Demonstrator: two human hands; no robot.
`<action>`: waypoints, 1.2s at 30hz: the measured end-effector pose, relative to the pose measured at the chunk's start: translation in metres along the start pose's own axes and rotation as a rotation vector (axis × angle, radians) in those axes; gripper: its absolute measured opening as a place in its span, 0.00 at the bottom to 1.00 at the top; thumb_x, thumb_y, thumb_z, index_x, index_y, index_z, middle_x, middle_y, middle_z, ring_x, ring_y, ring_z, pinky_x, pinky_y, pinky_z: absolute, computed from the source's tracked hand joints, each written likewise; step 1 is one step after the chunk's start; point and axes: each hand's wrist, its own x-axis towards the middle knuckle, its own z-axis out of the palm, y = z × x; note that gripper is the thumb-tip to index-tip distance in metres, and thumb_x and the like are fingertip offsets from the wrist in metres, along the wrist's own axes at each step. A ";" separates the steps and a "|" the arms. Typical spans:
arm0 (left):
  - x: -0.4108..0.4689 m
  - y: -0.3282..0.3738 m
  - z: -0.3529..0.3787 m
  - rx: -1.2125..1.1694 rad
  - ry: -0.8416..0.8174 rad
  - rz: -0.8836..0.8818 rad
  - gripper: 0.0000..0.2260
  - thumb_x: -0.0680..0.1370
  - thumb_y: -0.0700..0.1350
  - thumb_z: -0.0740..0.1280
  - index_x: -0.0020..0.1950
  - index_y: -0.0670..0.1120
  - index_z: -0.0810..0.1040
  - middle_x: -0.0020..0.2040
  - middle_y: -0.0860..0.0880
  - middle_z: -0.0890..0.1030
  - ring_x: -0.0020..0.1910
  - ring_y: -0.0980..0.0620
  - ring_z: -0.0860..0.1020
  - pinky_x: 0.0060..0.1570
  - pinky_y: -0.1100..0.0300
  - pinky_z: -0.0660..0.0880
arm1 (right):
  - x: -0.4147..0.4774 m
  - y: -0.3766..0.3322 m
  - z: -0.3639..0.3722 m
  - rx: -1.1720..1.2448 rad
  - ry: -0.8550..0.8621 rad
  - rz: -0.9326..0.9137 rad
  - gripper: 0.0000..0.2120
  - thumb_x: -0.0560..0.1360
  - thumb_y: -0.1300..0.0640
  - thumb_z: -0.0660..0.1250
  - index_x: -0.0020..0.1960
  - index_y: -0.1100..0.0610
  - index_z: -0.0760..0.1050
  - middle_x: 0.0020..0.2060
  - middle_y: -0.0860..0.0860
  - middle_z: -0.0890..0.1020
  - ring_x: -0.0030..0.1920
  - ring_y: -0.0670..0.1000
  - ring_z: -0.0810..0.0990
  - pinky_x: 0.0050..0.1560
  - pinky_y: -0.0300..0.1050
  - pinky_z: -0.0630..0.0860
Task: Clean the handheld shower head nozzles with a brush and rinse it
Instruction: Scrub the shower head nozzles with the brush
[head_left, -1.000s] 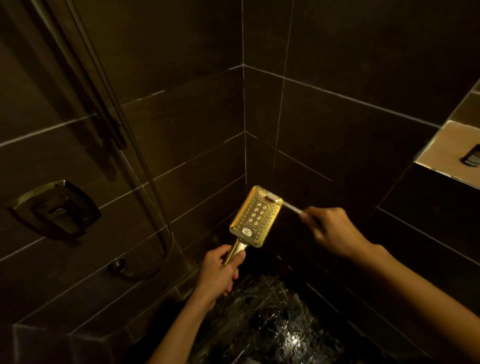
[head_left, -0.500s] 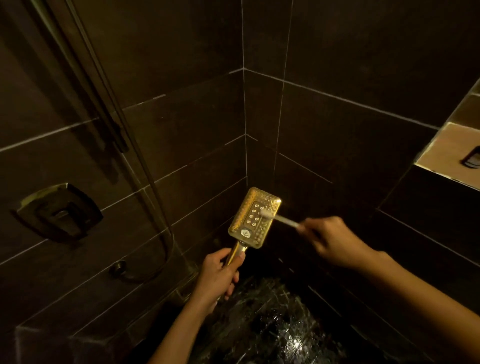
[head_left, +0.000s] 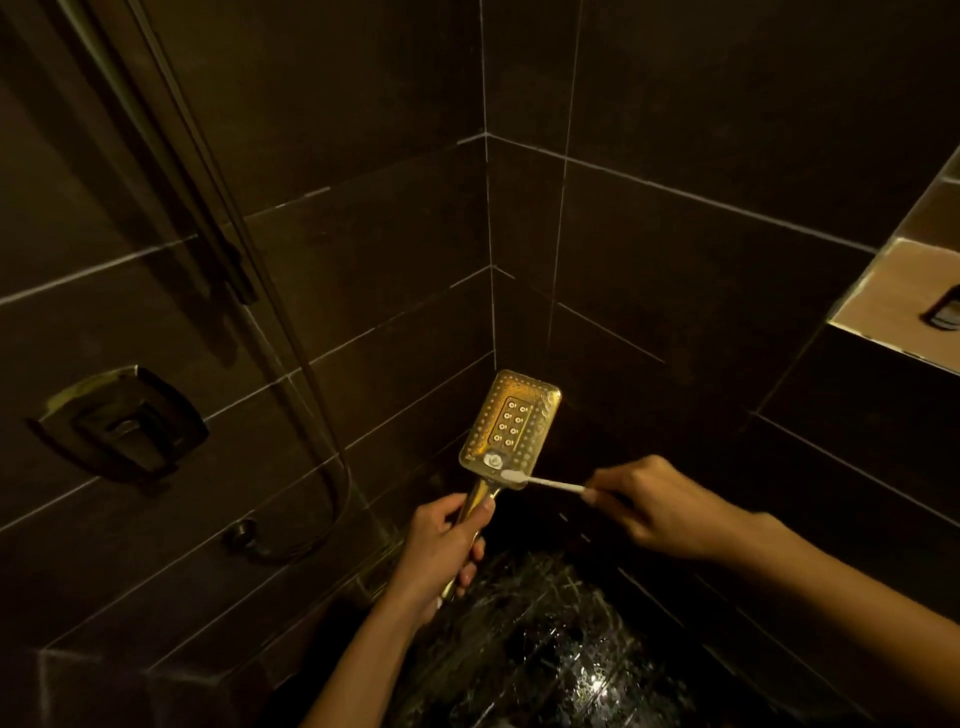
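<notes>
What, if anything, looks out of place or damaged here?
Nothing stands out. The left hand grips the shower head by its handle, the right hand holds the brush against the faceplate's lower edge, and the floor glistens wet, as expected in a shower.

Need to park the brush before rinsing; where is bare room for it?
The niche shelf is bare left of the dark object. The wet floor between the forearms is open. Crowded: shower head, brush, left hand, right hand.
</notes>
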 end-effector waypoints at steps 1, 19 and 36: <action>0.000 -0.001 0.000 -0.003 -0.003 -0.003 0.10 0.80 0.53 0.68 0.54 0.47 0.80 0.29 0.49 0.74 0.20 0.54 0.67 0.21 0.65 0.62 | 0.001 0.003 0.001 0.003 0.028 0.033 0.12 0.84 0.52 0.60 0.47 0.53 0.78 0.35 0.47 0.80 0.34 0.46 0.79 0.35 0.42 0.75; 0.002 -0.002 -0.002 -0.006 -0.021 -0.028 0.09 0.79 0.54 0.68 0.53 0.50 0.81 0.30 0.49 0.75 0.21 0.53 0.68 0.21 0.65 0.63 | 0.005 0.010 -0.005 0.011 0.227 0.120 0.22 0.82 0.41 0.54 0.48 0.55 0.80 0.33 0.48 0.80 0.30 0.47 0.78 0.31 0.43 0.74; -0.004 0.000 -0.005 0.031 -0.025 -0.013 0.08 0.80 0.53 0.67 0.52 0.51 0.81 0.30 0.50 0.75 0.21 0.55 0.68 0.20 0.64 0.64 | 0.017 0.017 -0.024 -0.023 0.212 0.204 0.09 0.83 0.53 0.62 0.50 0.54 0.80 0.34 0.51 0.81 0.31 0.48 0.79 0.31 0.40 0.73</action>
